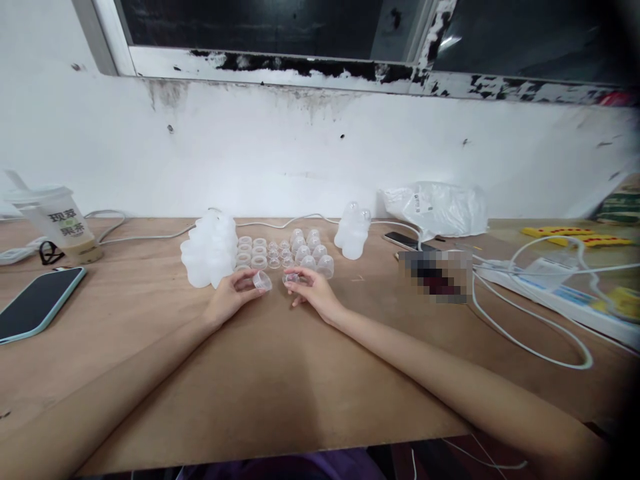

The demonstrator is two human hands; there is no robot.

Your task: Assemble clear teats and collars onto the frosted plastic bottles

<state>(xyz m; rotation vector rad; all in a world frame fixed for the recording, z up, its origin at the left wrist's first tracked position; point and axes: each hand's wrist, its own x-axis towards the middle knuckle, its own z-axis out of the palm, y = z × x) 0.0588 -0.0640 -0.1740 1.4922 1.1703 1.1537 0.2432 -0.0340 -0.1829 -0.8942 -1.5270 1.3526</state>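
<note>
My left hand [233, 293] is closed round a transparent plastic ring [262, 281], tilted with its opening towards the right. Between the fingers of my right hand [315, 293] is a small transparent plastic piece [291, 278], partly covered by the fingertips. The two pieces are apart. Just behind the hands stand rows of plastic rings [244, 248], small stepped transparent pieces [279, 253] and dome-shaped caps [303, 253]. Frosted white containers [210, 247] are grouped behind my left hand. Farther right, several frosted containers with domed tops [353, 233] stand together.
A drink cup [67, 223] and a phone [40, 303] are at the left. To the right lie a plastic bag [437, 207], a dark phone [407, 241], a blurred-out item [435, 277], and a power strip [560, 300] with looping white cables [545, 363]. A wall [280, 160] bounds the wooden table [240, 400].
</note>
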